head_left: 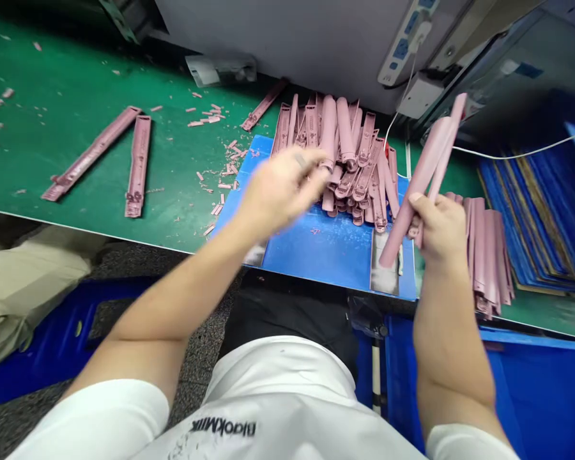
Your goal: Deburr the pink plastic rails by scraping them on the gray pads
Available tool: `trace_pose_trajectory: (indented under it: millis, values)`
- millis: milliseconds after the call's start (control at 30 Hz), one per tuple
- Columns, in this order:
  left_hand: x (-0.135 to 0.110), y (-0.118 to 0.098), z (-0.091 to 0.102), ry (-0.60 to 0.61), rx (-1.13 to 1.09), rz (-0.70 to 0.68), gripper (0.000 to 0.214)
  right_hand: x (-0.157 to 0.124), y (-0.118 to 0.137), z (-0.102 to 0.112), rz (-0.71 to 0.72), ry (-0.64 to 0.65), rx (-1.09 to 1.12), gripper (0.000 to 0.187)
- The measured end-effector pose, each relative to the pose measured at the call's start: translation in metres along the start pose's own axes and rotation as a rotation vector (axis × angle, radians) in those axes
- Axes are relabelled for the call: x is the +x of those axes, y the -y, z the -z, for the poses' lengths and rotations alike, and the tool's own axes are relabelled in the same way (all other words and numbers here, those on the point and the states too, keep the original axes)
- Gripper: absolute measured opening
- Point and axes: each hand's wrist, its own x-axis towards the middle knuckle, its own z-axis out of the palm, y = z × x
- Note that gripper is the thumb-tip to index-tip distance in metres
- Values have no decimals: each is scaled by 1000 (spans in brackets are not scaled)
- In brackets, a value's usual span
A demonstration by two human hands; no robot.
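I held two pink plastic straps (424, 172) in my right hand (441, 230) — a firm grip low down kept them steady — while my left hand (282, 188), too blurred to judge, was over the heap (349, 160) on the blue mat (316, 255).

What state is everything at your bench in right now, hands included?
Left hand, blurred, cannot tell if it holds anything.
Right hand, closed around the strips below.
Two pink moulded strips, raised and tilted.
Pink strip heap, piled loosely on the mat.
Blue mat, lying on the bench, dusted with pink bits.
Pink strip bundle, standing in a tight row.
Loose pink strip, lying flat on green mat.
Pink offcuts, scattered.
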Motion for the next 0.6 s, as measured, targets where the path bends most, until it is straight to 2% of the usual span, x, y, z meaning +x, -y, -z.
trace_pose_trajectory:
  millis: [67, 133, 167, 233, 333, 433, 533, 600]
  values:
    - [56, 46, 32, -167, 56, 99, 18, 44, -4, 17, -33, -9, -156, 52]
    - [107, 93, 54, -200, 120, 246, 6, 75, -6, 21, -96, 21, -280, 48]
    - [127, 114, 60, -195, 141, 307, 6, 84, -6, 19, -134, 53, -342, 46]
    - [156, 148, 61, -185, 206, 410, 22, 95, -4, 10, -196, 135, -491, 42]
    - [179, 181, 47, -196, 258, 490, 44, 103, 0, -7, -223, 235, -688, 37]
    - [199, 206, 37, -147, 223, 541, 45, 105, 1, -14, -192, 217, -764, 31]
    - [213, 226, 44, -61, 123, 619, 42, 97, -1, -5, -165, 130, -743, 29]
    - [204, 230, 60, -10, 51, 660, 43, 82, -1, 6, -122, 76, -650, 35]
